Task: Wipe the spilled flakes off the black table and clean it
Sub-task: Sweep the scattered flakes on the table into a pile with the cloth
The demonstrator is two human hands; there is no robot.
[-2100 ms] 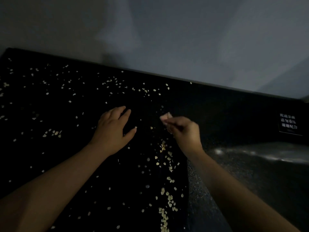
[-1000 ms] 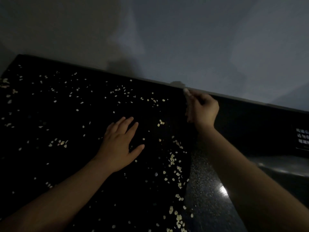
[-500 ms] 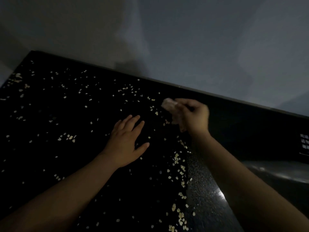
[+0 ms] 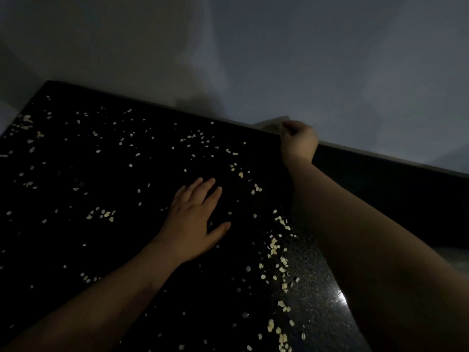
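Fingers [image 4: 289, 129] of the right hand [image 4: 299, 142] curl tight round a pale wad [image 4: 272, 126]; whether it is cloth or tissue I cannot tell, as hand and wad are blurred. The wad pokes out just left of the knuckles, at the far edge of the counter [image 4: 63, 237], where it meets the wall [image 4: 253, 59]. Likely reason: starting at the back edge lets one pull take the full depth of the surface.

Left hand [image 4: 195, 222] lies flat on the counter, its fingers [image 4: 203, 186] straight and slightly spread, holding nothing. Probably a brace for the long reach of the other arm.

Flakes [image 4: 275, 246] lie scattered over most of the counter to the left of both hands. A denser, ragged line of them runs from below the right fingers toward the viewer. The speckled strip [image 4: 312, 288] to the right of that line looks nearly free of flakes, so I judge the wiping is moving leftward in bands. Most of the job remains.

Change from half a second ago:
- The right hand was nearer then, just off the left fingertips, with the wad over the flake line. Now it is well beyond them at the back edge.
- The left hand has kept its flat pose and place.
- The ragged line looks much the same.
- The view has tilted up a little.
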